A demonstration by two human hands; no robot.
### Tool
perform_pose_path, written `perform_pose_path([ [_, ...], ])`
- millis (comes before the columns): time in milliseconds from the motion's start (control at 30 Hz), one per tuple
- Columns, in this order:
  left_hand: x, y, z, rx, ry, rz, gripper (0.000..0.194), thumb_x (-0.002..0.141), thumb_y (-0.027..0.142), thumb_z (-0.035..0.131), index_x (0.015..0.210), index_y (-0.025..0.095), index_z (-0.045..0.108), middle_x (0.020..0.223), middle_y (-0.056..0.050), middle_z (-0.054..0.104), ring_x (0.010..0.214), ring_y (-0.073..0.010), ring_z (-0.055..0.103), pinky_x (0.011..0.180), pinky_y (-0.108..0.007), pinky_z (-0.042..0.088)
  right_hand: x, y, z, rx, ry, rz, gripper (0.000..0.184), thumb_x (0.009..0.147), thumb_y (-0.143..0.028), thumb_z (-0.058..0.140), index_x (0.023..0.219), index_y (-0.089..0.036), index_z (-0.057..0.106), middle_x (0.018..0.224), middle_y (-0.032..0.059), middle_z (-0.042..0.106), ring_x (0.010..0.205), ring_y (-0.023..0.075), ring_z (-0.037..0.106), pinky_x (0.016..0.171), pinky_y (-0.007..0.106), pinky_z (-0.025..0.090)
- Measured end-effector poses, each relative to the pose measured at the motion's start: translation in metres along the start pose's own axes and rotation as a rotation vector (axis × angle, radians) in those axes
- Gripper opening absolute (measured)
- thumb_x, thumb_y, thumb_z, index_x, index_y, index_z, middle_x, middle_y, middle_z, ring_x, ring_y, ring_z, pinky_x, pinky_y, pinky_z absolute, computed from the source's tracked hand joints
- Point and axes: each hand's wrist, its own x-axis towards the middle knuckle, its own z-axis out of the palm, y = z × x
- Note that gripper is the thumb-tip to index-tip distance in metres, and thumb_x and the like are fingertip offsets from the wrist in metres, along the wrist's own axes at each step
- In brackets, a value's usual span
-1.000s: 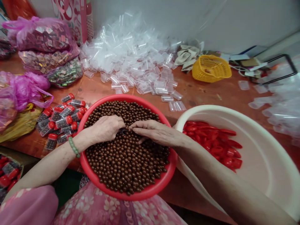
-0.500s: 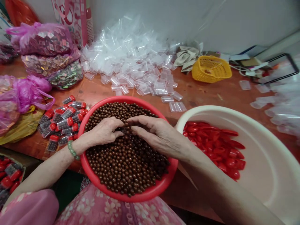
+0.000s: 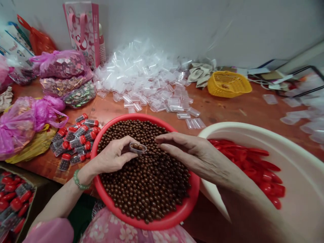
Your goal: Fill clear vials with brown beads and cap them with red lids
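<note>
1. Over the middle of the red plastic basin (image 3: 162,224), the left hand (image 3: 113,157) pinches a small clear plastic scoop (image 3: 138,148) between thumb and fingers (image 3: 128,143), closed firmly on its edge. A few brown balls (image 3: 136,146) sit in the scoop.
2. The right hand (image 3: 194,152) comes in from 3 o'clock of the scoop, its fingers (image 3: 172,140) lying nearly straight and slightly spread. They have hold of nothing and hover just above the mound of chocolate-brown balls (image 3: 149,189) that fills the red plastic basin.
3. A green bead bracelet (image 3: 79,180) circles the left wrist.
4. At 9 o'clock of the red plastic basin, filled clear tubes with red caps (image 3: 76,141) lie scattered on the orange-brown surface (image 3: 222,111).
5. At 3 o'clock, a large white basin (image 3: 243,133) holds a heap of red caps (image 3: 253,162) and sits just beside the red plastic basin.
6. At 12 o'clock, a heap of unfilled clear plastic tubes (image 3: 136,74) spreads across the surface.
7. At 1 o'clock stands a yellow plastic basket (image 3: 229,84). At 10 o'clock, pink plastic bags of foil sachets (image 3: 60,64) are piled up.
8. At 7 o'clock, a cardboard box (image 3: 31,199) holds more red-capped tubes (image 3: 15,202).
</note>
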Motion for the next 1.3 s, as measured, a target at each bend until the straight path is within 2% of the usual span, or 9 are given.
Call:
perform_pose_path([
  [133,-0.004,-0.002,0.001,0.119,0.013,0.01,0.015,0.087,0.017,0.059,0.102,0.015,0.062,0.097,-0.005,0.069,0.091,-0.0153,0.065,0.085,-0.03,0.051,-0.011,-0.001,0.002,0.044,0.024,-0.049,0.028,0.089,-0.039,0.06,0.11,-0.022,0.068,0.104,0.0083,0.073,0.091,0.0223,0.07,0.081,0.035,0.058],
  [267,-0.004,-0.002,0.002,0.098,-0.016,-0.012,0.016,0.086,0.021,0.06,0.101,0.015,0.062,0.092,-0.004,0.068,0.084,-0.0147,0.064,0.079,-0.028,0.05,-0.009,-0.005,0.007,0.114,-0.042,-0.179,0.041,0.087,-0.031,0.065,0.126,-0.025,0.059,0.103,0.0066,0.069,0.079,0.0162,0.068,0.071,0.029,0.058],
  [467,-0.008,-0.004,0.009,-0.012,-0.041,-0.012,0.016,0.085,0.021,0.061,0.1,0.014,0.063,0.093,-0.005,0.068,0.086,-0.0159,0.064,0.082,-0.028,0.05,0.004,-0.01,0.013,0.127,-0.137,-0.36,0.031,0.086,-0.027,0.068,0.116,-0.024,0.062,0.1,0.005,0.064,0.08,0.0141,0.062,0.073,0.027,0.054],
  [767,-0.003,-0.004,0.007,0.002,-0.082,-0.007,0.018,0.085,0.023,0.062,0.1,0.015,0.064,0.089,-0.002,0.066,0.082,-0.0143,0.06,0.08,-0.027,0.047,0.014,-0.009,0.014,0.103,-0.223,-0.391,0.015,0.086,-0.029,0.067,0.098,-0.021,0.063,0.091,0.0032,0.062,0.084,0.0154,0.058,0.074,0.027,0.048],
  [933,-0.001,-0.006,0.005,-0.141,-0.057,-0.068,0.015,0.083,0.019,0.063,0.098,0.015,0.064,0.093,-0.004,0.068,0.086,-0.0148,0.063,0.084,-0.028,0.049,0.013,-0.01,0.019,0.153,-0.15,-0.245,0.018,0.084,-0.031,0.068,0.079,-0.02,0.054,0.076,-0.0007,0.056,0.066,0.0114,0.051,0.059,0.023,0.043],
  [1033,-0.002,-0.01,0.002,-0.247,-0.02,-0.119,0.019,0.081,0.023,0.069,0.097,0.015,0.064,0.096,-0.006,0.07,0.091,-0.016,0.065,0.087,-0.03,0.049,0.006,-0.004,0.017,0.125,-0.177,-0.182,0.016,0.087,-0.035,0.064,0.086,-0.02,0.057,0.08,0.0011,0.06,0.07,0.0132,0.056,0.062,0.025,0.047],
  [1100,-0.004,-0.01,0.002,-0.337,-0.001,-0.137,0.023,0.08,0.028,0.071,0.097,0.015,0.062,0.096,-0.007,0.071,0.091,-0.0169,0.067,0.088,-0.031,0.051,-0.003,0.005,0.007,0.023,-0.188,-0.207,0.021,0.087,-0.037,0.065,0.101,-0.021,0.061,0.097,0.0049,0.067,0.088,0.018,0.064,0.078,0.03,0.053],
  [1200,-0.01,-0.001,0.006,-0.375,0.021,-0.109,0.023,0.083,0.03,0.07,0.096,0.015,0.06,0.096,-0.008,0.072,0.087,-0.0164,0.069,0.082,-0.03,0.054,-0.024,0.03,-0.017,-0.091,0.006,-0.189,0.033,0.086,-0.042,0.067,0.113,-0.025,0.064,0.115,0.0068,0.069,0.109,0.0231,0.063,0.097,0.037,0.05],
  [1300,-0.016,0.014,0.016,-0.276,0.068,-0.06,0.017,0.087,0.024,0.066,0.101,0.017,0.061,0.093,-0.004,0.072,0.086,-0.0149,0.069,0.081,-0.027,0.054,-0.053,0.065,-0.045,-0.118,0.307,0.079,0.028,0.087,-0.045,0.063,0.106,-0.024,0.067,0.1,0.0065,0.073,0.091,0.0205,0.069,0.084,0.032,0.055],
])
